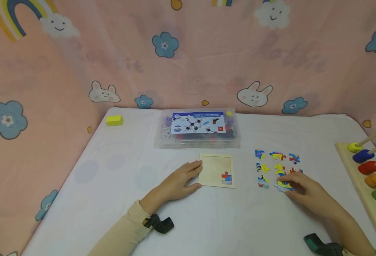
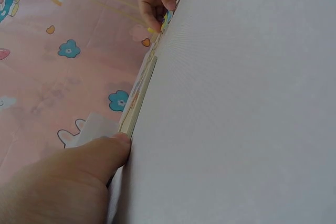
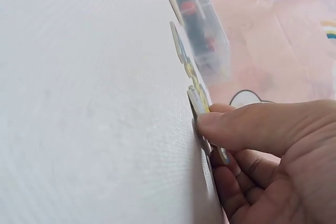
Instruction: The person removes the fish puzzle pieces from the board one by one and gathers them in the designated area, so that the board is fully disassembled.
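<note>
A shallow wooden puzzle tray point(image 1: 211, 170) lies on the white table with one puzzle piece point(image 1: 226, 178) in its lower right corner. My left hand point(image 1: 183, 180) rests at the tray's left edge, fingers extended; the left wrist view shows the thumb point(image 2: 118, 148) against the tray's side point(image 2: 137, 103). To the right, my right hand point(image 1: 311, 195) pinches a puzzle piece point(image 1: 284, 186) with yellow and light blue on it. In the right wrist view the thumb point(image 3: 231, 127) presses on that piece point(image 3: 197, 100), close over the table. The right hand partly covers neighbouring pieces.
Several loose puzzle pieces point(image 1: 263, 168) lie in rows right of the tray. Behind the tray stands a clear plastic box point(image 1: 197, 140) with a molecule label. A yellow block point(image 1: 114, 121) sits back left. A wooden peg stand point(image 1: 360, 192) with coloured rings is at the right edge.
</note>
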`<state>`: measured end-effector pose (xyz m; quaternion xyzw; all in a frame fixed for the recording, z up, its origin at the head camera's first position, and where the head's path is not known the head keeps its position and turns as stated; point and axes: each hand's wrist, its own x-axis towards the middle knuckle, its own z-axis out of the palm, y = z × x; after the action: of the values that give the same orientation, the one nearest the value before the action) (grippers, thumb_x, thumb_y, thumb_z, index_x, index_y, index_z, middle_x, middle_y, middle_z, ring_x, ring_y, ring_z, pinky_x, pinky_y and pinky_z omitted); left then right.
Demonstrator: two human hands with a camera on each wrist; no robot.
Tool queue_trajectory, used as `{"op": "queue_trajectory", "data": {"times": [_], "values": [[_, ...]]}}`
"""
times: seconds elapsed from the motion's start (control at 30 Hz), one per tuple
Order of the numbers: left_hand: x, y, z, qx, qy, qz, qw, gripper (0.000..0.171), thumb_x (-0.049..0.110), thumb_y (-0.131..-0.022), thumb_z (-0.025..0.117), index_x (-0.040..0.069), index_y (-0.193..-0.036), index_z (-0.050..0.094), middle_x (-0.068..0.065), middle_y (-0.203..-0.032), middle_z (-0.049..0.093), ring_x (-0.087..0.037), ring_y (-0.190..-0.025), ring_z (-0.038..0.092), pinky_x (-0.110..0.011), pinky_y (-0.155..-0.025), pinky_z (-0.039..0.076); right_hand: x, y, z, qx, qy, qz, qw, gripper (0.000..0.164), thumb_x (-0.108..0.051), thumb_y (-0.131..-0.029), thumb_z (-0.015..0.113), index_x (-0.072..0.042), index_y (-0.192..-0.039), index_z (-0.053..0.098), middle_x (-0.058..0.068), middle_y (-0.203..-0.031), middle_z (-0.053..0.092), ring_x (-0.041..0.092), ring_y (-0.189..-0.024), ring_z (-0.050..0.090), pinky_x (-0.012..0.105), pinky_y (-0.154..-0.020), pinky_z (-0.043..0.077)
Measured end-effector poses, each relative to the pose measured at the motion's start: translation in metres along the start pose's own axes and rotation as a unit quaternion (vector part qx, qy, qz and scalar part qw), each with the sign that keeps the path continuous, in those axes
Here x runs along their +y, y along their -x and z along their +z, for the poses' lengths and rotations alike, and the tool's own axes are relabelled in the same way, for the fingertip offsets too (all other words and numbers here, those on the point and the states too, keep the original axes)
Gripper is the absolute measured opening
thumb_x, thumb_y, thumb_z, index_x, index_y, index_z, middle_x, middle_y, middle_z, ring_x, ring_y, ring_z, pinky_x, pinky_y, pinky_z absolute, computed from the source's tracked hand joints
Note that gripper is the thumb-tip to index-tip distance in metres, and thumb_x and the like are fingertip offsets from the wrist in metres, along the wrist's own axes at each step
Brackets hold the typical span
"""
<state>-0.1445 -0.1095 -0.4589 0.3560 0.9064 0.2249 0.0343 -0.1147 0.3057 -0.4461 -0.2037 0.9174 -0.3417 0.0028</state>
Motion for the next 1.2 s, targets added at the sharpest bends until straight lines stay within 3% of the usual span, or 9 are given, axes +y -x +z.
{"op": "queue_trajectory", "data": {"times": [0.1, 0.23, 0.37, 0.6, 0.83, 1.03, 1.2], "values": [[0.0005, 0.0002, -0.0001, -0.001, 0.000, -0.002, 1.0000, 0.063, 0.035, -0.095, 0.057, 0.004, -0.145, 0.036, -0.006, -0.156, 0.028, -0.019, -0.144, 0.026, -0.036, -0.119, 0.021, 0.0008, 0.0007, 0.0018, 0.004, -0.005, 0.000, 1.000, 0.035, -0.003, -0.081, 0.071, -0.014, -0.114, 0.064, 0.001, -0.110, 0.058, -0.023, -0.109, 0.030, -0.007, -0.097, 0.013], [0.0007, 0.0005, -0.0002, -0.001, 0.001, -0.005, 1.0000, 0.063, 0.036, -0.095, 0.057, 0.004, -0.145, 0.036, -0.006, -0.156, 0.028, -0.018, -0.144, 0.025, -0.035, -0.119, 0.020, 0.0014, 0.0019, 0.0033, 0.002, -0.012, 0.008, 1.000, 0.033, -0.006, -0.084, 0.070, -0.015, -0.115, 0.064, 0.008, -0.113, 0.057, -0.021, -0.122, 0.022, -0.003, -0.100, 0.003], [0.0005, 0.0007, -0.0004, 0.001, -0.001, -0.007, 1.0000, 0.063, 0.036, -0.095, 0.057, 0.004, -0.145, 0.036, -0.006, -0.156, 0.028, -0.018, -0.144, 0.025, -0.034, -0.119, 0.020, 0.0017, 0.0020, 0.0044, 0.002, -0.007, 0.012, 1.000, 0.033, -0.006, -0.084, 0.069, -0.015, -0.116, 0.063, 0.008, -0.114, 0.055, -0.019, -0.124, 0.021, -0.004, -0.098, 0.006], [-0.0008, 0.0006, 0.0003, 0.001, 0.002, -0.011, 0.9999, 0.063, 0.036, -0.095, 0.056, 0.004, -0.145, 0.035, -0.005, -0.156, 0.027, -0.018, -0.144, 0.025, -0.034, -0.119, 0.020, 0.0013, 0.0000, 0.0033, 0.001, -0.006, 0.009, 1.000, 0.033, -0.007, -0.085, 0.069, -0.015, -0.116, 0.062, 0.008, -0.113, 0.055, -0.016, -0.111, 0.031, -0.007, -0.091, 0.014], [-0.0009, 0.0006, 0.0022, 0.002, 0.008, -0.010, 0.9999, 0.063, 0.036, -0.095, 0.057, 0.005, -0.145, 0.036, -0.005, -0.156, 0.028, -0.018, -0.144, 0.024, -0.034, -0.119, 0.019, -0.0010, 0.0020, 0.0033, 0.010, -0.037, 0.033, 0.999, 0.034, -0.010, -0.086, 0.069, -0.009, -0.118, 0.059, -0.007, -0.115, 0.054, -0.022, -0.105, 0.038, -0.007, -0.086, 0.027], [-0.0002, 0.0004, 0.0013, -0.002, 0.007, -0.014, 0.9999, 0.064, 0.037, -0.095, 0.056, 0.005, -0.146, 0.035, -0.004, -0.156, 0.027, -0.017, -0.144, 0.024, -0.033, -0.120, 0.019, -0.0040, 0.0011, 0.0013, 0.016, -0.042, 0.065, 0.997, 0.037, -0.018, -0.087, 0.069, -0.007, -0.121, 0.057, -0.002, -0.120, 0.052, -0.026, -0.105, 0.034, -0.008, -0.084, 0.026], [-0.0004, 0.0004, 0.0014, 0.000, 0.004, -0.011, 0.9999, 0.063, 0.036, -0.095, 0.056, 0.005, -0.145, 0.035, -0.004, -0.156, 0.027, -0.018, -0.144, 0.025, -0.034, -0.119, 0.020, -0.0059, -0.0004, -0.0001, 0.019, -0.043, 0.064, 0.997, 0.042, -0.019, -0.087, 0.070, -0.004, -0.123, 0.056, -0.022, -0.118, 0.046, -0.028, -0.106, 0.034, -0.008, -0.085, 0.027]]}}
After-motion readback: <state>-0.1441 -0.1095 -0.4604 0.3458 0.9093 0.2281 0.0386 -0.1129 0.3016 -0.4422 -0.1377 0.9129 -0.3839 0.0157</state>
